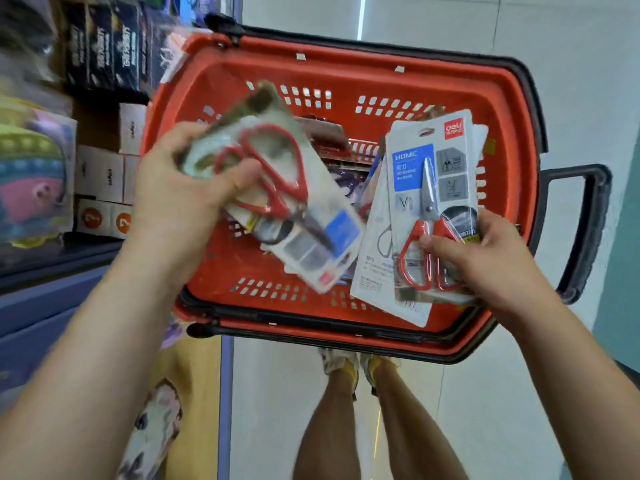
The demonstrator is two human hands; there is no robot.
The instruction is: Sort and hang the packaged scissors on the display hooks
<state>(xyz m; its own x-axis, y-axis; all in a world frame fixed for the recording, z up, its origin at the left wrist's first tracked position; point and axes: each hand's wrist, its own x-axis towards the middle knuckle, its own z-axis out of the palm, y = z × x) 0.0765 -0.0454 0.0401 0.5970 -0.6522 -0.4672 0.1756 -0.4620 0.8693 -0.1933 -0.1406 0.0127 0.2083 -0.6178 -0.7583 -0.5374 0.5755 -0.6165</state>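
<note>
Red-handled scissors packs are hanging in both hands over the red basket (346,64). The left hand (180,188) is gripping a blurred stack (294,216) at centre frame, fingers curled round its upper-left end. The right hand (485,258) is pinching a fanned stack (429,188) low down at centre right. If that thumb eases, the fan is probably sliding apart into the basket. The fanned stack's long axis is running near vertical, blades pointing up. The blurred stack's is running diagonally, blades pointing lower right.
</note>
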